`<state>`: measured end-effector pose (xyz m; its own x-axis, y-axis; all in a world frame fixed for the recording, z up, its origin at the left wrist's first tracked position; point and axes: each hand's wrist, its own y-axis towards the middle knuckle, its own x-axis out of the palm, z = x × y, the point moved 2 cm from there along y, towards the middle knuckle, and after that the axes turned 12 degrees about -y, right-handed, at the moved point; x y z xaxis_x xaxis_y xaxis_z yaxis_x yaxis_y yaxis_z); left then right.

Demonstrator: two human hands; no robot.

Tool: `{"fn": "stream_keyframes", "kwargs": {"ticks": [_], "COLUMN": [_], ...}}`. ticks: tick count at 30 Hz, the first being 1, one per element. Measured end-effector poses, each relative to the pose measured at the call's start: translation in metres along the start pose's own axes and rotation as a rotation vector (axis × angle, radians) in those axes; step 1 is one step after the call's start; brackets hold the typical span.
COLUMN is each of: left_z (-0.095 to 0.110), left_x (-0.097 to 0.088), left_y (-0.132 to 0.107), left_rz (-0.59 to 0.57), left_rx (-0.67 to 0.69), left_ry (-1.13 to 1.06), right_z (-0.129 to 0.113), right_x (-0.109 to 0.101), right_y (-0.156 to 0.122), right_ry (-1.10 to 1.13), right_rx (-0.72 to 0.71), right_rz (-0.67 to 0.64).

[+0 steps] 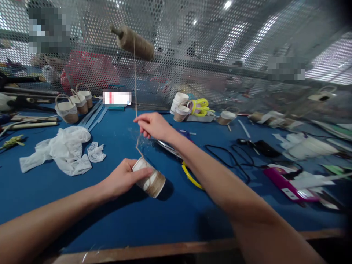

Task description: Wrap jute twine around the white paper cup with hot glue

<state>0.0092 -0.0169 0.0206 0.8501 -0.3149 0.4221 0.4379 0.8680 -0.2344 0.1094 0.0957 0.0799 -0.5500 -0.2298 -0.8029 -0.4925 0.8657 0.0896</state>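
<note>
My left hand is closed round a white paper cup, which tilts over the blue table. Brown twine is wound about the cup's lower part, and a loose strand runs from its rim upward. Higher up, my right hand pinches that strand between thumb and fingers. From there the twine rises nearly straight to a spool hung on a rod at the perforated metal screen. Under my right forearm lie scissors with yellow handles, partly hidden.
White lace lies heaped at left, near finished small baskets with twine handles. More cups stand at the back beside a yellow ribbon-like bundle. A purple device, black cable and stacked cups are at right.
</note>
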Motion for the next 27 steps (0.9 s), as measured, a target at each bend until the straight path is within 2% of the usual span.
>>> {"fn": "stream_keyframes", "kwargs": {"ticks": [4, 7, 10, 12, 14, 17, 19, 24, 27], "left_z": [0.000, -0.002, -0.002, -0.001, 0.001, 0.005, 0.005, 0.004, 0.004], "left_x": [0.003, 0.006, 0.008, 0.008, 0.006, -0.001, -0.005, -0.009, -0.010], "left_y": [-0.002, -0.005, -0.007, -0.006, -0.004, 0.000, 0.004, 0.008, 0.008], "left_rz": [-0.030, -0.095, -0.144, -0.153, -0.121, -0.015, 0.035, 0.070, 0.096], "left_rx": [-0.040, -0.118, -0.165, -0.161, -0.120, -0.016, 0.028, 0.053, 0.072], "left_ry": [-0.011, 0.039, 0.075, 0.067, 0.060, 0.088, 0.104, 0.090, 0.075], "right_z": [0.018, 0.022, 0.021, 0.023, 0.030, 0.049, 0.064, 0.102, 0.124], "right_x": [0.025, 0.037, 0.037, 0.028, 0.012, -0.019, -0.037, -0.061, -0.061], "right_y": [-0.039, -0.056, -0.060, -0.056, -0.050, -0.045, -0.048, -0.058, -0.057], "right_ry": [-0.086, -0.082, -0.067, -0.067, -0.086, -0.121, -0.131, -0.316, -0.484], "right_rx": [-0.030, -0.052, -0.039, -0.004, 0.065, 0.201, 0.274, 0.499, 0.650], "right_rz": [-0.234, -0.411, -0.469, -0.422, -0.281, -0.021, 0.076, 0.192, 0.147]}}
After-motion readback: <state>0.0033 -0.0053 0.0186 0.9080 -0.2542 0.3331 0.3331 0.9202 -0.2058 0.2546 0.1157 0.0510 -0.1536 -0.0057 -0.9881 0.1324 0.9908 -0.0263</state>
